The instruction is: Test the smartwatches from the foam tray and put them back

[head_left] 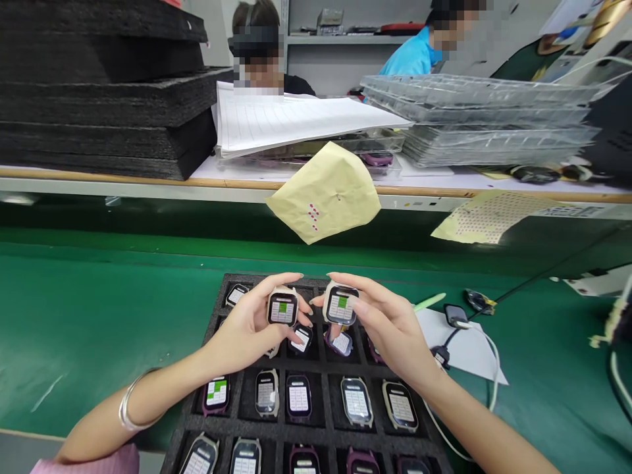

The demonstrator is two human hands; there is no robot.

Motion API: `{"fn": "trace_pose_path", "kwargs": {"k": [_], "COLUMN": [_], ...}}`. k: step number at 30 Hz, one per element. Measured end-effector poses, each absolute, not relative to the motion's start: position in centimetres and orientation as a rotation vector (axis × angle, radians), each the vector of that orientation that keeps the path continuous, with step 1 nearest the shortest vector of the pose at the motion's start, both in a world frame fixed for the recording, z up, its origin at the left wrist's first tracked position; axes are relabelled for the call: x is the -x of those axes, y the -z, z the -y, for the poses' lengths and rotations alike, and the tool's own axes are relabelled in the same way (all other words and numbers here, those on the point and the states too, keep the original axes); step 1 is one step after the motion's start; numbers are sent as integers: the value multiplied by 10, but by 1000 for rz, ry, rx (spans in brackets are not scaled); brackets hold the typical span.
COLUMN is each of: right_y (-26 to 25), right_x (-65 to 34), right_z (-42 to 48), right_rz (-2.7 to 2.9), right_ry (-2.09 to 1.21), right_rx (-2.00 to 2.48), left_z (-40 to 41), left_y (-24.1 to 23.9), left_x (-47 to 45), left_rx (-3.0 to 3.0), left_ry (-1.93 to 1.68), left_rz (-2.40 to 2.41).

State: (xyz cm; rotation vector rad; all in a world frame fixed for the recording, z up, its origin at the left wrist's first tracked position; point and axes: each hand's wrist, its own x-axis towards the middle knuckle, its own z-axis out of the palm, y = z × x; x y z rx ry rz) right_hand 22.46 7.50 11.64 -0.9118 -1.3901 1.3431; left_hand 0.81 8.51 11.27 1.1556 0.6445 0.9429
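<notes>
Left fingers (275, 282), half-curled, hold one watch (283, 308); right fingers (371, 315) pinch another watch (340, 307).

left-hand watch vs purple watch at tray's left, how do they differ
The left-hand watch has a pale case; the purple watch, purple. The left-hand watch is in the left hand; the purple watch lies in the tray. The left-hand watch shows one green patch; the purple watch, several. Both screens show pale grids.

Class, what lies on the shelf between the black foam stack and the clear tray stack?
White papers, with clear plastic beneath, in the head view.
</notes>
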Motion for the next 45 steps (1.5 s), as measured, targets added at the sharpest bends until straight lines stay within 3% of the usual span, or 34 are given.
{"fn": "trace_pose_path", "kwargs": {"k": [12, 33, 38, 45], "right_y": [-117, -98, -68, -40], "right_x": [-228, -222, -208, -206], "right_z": [-74, -96, -133, -146], "right_rz": [1477, 1676, 1827, 2185], "right_ry": [-1474, -1390, -1133, -811], "right_rx": [740, 870, 920, 1100], "left_z": [-90, -105, -139, -156], "left_y": [-114, -81, -55, -32], "left_x": [-10, 2, 4, 18], "left_rx": [-1144, -1124, -1364, -2032], "left_ry": [-953, -885, -945, -672], "left_rz": [-755, -653, -737, -988]}}
